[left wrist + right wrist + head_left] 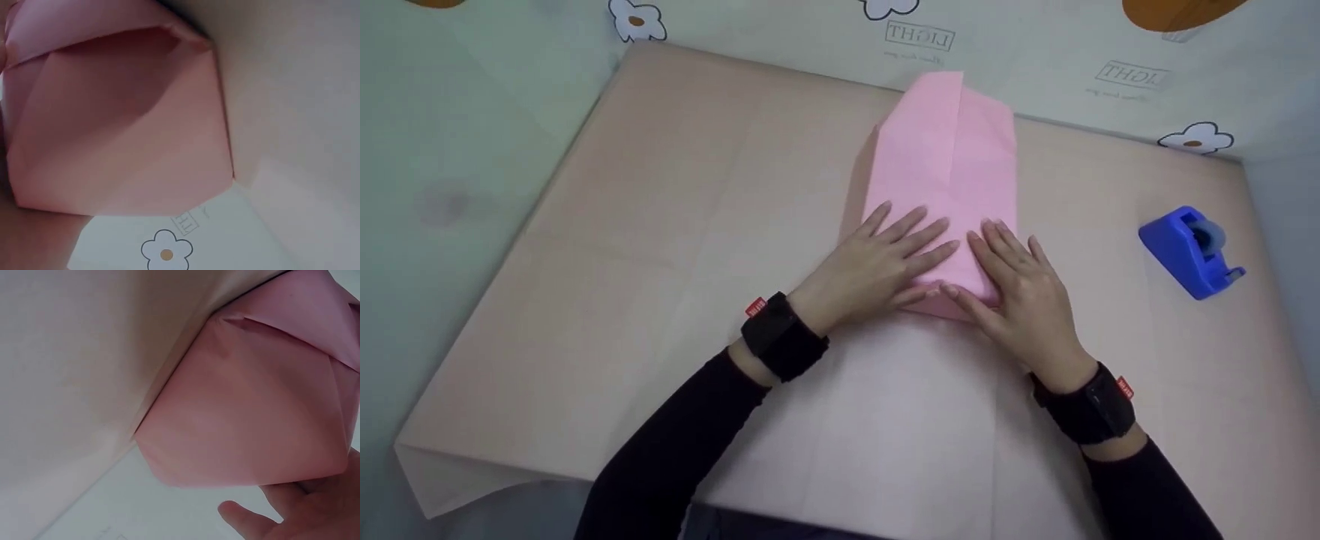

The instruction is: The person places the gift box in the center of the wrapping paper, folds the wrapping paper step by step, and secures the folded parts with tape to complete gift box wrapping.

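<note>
Hiding part of the pink package (915, 165), left hand (877, 266) and right hand (1024, 300) lie with fingers outstretched.

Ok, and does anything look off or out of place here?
Two oddities: the table cover hangs loose at its near left corner, and the LIGHT lettering in the background reads backwards. The pink paper shows no obvious tear.

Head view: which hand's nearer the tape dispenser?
The right hand; the left hand is farther from the tape dispenser, toward the left edge of the pink package.
</note>
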Action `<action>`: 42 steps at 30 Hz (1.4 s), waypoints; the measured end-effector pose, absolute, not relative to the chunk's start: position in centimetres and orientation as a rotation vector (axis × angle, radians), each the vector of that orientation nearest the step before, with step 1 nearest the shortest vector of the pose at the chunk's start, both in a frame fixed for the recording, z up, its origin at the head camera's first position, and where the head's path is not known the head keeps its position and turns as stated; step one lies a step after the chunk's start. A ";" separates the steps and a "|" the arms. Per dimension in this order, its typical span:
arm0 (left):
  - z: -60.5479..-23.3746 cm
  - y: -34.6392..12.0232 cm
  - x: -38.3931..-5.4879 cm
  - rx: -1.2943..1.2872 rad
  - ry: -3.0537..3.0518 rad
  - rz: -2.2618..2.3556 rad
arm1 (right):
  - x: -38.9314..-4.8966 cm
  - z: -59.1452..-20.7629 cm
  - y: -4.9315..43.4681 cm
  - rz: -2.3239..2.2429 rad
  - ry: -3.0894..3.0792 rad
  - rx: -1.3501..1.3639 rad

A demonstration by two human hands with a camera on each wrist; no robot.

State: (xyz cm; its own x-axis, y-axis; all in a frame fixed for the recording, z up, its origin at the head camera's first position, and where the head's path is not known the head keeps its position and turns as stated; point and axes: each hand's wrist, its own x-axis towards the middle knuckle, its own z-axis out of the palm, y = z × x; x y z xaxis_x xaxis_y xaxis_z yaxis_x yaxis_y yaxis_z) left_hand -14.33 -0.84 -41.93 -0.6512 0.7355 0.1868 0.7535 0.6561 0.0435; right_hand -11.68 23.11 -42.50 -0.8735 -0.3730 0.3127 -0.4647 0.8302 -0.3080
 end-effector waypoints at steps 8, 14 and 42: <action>-42.6 -0.9 -14.0 -1.249 -2.658 -0.072 | -11.4 -42.8 23.0 0.535 -2.761 0.750; -43.2 -0.9 -13.9 -1.218 -2.592 -0.066 | -11.3 -43.0 22.9 0.543 -2.729 0.828; -41.9 0.2 -13.9 -1.044 -2.920 -0.543 | -11.5 -43.1 22.0 0.686 -2.711 0.510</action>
State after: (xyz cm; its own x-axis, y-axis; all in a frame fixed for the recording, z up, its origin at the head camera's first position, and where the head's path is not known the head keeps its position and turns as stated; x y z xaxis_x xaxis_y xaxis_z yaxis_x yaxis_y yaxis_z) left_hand -13.92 0.15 -41.89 -0.7800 0.6163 0.1082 0.6140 0.7204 0.3224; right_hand -11.47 22.04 -43.12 -0.8928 -0.2635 0.3653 -0.4055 0.8232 -0.3974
